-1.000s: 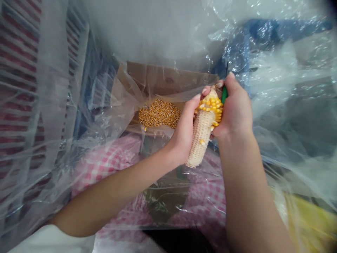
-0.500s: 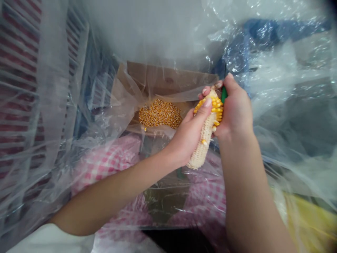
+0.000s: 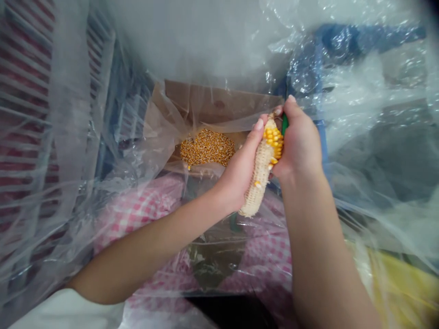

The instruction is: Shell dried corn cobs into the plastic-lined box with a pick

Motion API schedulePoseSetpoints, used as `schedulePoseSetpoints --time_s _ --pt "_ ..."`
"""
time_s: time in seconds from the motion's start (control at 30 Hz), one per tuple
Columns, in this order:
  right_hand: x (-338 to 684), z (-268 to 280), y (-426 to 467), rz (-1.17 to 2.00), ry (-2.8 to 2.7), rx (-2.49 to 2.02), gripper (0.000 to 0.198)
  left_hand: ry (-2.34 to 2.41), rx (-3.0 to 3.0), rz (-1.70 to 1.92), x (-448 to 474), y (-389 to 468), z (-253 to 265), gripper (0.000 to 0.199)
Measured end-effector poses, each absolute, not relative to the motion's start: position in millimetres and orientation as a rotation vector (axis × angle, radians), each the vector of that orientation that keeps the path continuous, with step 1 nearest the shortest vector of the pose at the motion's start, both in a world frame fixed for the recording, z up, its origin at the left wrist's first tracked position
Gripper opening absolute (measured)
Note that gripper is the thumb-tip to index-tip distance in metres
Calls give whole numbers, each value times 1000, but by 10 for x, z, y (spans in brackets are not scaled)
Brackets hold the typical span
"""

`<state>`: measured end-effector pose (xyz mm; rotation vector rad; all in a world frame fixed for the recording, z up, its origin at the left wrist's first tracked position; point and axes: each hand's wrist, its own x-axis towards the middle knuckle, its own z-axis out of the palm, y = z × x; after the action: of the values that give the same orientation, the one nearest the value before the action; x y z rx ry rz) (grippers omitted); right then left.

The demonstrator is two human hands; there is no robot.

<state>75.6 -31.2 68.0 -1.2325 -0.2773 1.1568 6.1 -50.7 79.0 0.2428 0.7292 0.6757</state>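
one corn cob (image 3: 259, 171), one kernel pile (image 3: 207, 147)

Brown cardboard (image 3: 219, 98), creased and upright at twelve o'clock, backs a loose heap of yellow corn kernels (image 3: 207, 148). Clear plastic sheeting (image 3: 159, 130) drapes the cardboard at nine o'clock and folds along the heap's six o'clock edge. A stray kernel (image 3: 189, 167) sits toward seven.
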Motion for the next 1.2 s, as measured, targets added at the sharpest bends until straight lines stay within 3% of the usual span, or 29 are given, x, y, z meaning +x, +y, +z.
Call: schedulePoseSetpoints --time_s 1.2 --pt "762 689 -311 1229 -234 -1273 38 767 351 705 49 -592 803 26"
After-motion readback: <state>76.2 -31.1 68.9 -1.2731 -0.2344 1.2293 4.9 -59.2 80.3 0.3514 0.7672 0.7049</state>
